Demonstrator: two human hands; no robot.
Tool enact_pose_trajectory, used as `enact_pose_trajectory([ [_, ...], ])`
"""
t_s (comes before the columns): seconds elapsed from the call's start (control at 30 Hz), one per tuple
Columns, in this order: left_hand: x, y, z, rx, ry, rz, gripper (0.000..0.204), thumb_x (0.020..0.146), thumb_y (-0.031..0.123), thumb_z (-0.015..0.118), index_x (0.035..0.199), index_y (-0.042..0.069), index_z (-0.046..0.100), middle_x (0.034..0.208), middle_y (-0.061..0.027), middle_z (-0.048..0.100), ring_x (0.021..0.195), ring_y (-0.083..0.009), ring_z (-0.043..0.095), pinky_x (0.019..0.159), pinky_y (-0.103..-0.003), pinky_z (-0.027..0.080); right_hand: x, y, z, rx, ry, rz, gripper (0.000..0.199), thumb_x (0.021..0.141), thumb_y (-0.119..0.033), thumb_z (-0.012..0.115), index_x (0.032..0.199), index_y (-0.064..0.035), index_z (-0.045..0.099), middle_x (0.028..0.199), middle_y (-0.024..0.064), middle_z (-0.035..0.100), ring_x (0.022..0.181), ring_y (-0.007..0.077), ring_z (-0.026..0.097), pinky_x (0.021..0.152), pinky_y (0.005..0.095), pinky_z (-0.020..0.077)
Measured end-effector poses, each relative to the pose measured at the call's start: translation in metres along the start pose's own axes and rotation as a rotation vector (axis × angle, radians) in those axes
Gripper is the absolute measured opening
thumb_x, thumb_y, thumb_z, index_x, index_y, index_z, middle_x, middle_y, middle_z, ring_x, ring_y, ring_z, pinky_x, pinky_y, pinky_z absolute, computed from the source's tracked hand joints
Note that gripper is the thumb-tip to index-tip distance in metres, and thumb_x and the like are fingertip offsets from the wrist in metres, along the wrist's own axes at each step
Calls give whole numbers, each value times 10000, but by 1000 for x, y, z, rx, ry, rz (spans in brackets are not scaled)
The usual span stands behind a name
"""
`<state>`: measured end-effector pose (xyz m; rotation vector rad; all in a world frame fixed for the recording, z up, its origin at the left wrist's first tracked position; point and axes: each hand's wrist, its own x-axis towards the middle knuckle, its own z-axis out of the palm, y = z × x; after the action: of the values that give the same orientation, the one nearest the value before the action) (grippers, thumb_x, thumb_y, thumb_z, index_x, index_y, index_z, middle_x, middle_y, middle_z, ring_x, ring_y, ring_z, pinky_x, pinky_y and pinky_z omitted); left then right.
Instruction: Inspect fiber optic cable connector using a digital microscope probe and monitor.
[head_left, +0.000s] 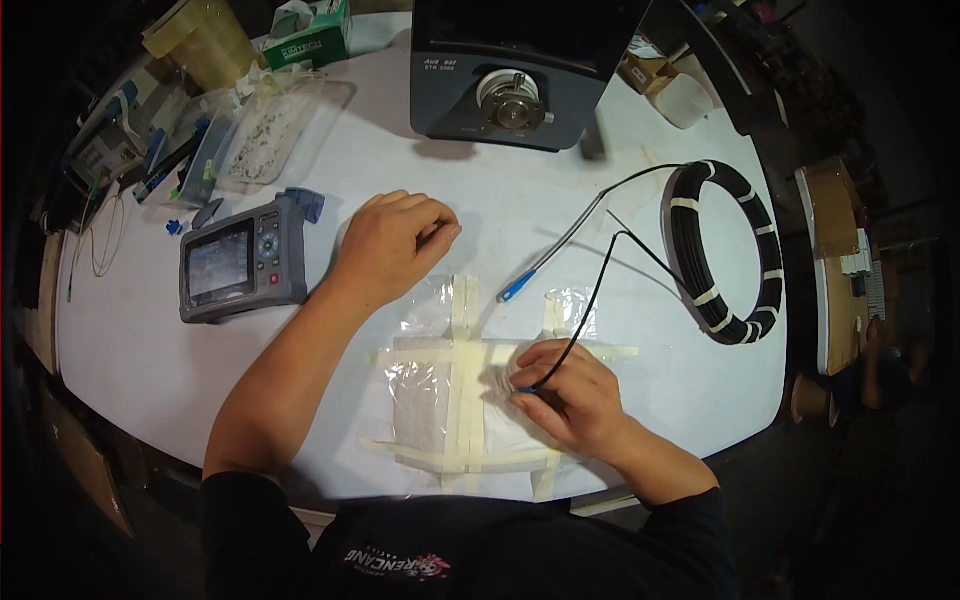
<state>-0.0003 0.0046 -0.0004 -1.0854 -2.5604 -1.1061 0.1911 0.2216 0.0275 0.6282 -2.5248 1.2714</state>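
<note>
My right hand pinches a blue fiber-optic connector, the end of a black cable that arches up toward a coil at the right. Beneath that hand lies a pale wiping pad, held down with plastic film and strips of cream tape. Loosely curled, my left hand rests on the table with no object visible in its fingers. The cable's other blue connector lies on the table between my hands. A grey handheld tester with a screen stands beside my left forearm.
A dark machine with a round metal fitting stands at the far middle. Far left hold a clear plastic container, a green tissue box and a large tape roll. A white tub sits far right, beyond the coil.
</note>
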Motion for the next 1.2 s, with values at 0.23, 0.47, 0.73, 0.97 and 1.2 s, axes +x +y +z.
enact_pose_trajectory([
  [0.23,-17,19,19,-8,-9,147,79,915,122,735,984,84,725,791,-29,676,731,-220,613,770,-368,462,-5,2,-3,92,-20,21,198,798,-49,861,907,-19,698,925,118,701,929,316,708,768,370,571],
  [0.47,-26,30,10,-42,-100,93,55,919,122,732,956,82,729,802,-30,672,754,-219,620,776,-371,459,-10,4,-4,109,101,5,181,809,-42,852,896,-17,695,891,110,700,908,318,710,787,390,568],
  [0.73,-30,28,12,-80,-110,96,89,920,177,743,913,88,743,795,-30,674,768,-236,636,771,-379,496,-12,1,0,-68,76,-43,206,799,-46,852,940,-11,705,903,109,706,973,308,698,845,383,556],
  [0.97,-33,44,3,-399,-138,123,184,946,187,745,1017,18,736,931,-77,690,881,-203,641,843,-363,519,-5,-2,0,44,118,71,203,839,-105,844,946,-2,705,921,114,711,938,298,677,810,375,546],
  [1.2,-34,69,18,-616,-373,40,171,948,167,734,987,2,707,987,-87,704,894,-196,654,804,-331,523,6,5,4,-250,82,4,234,793,-164,878,849,-39,689,806,74,638,806,275,622,701,382,524],
])
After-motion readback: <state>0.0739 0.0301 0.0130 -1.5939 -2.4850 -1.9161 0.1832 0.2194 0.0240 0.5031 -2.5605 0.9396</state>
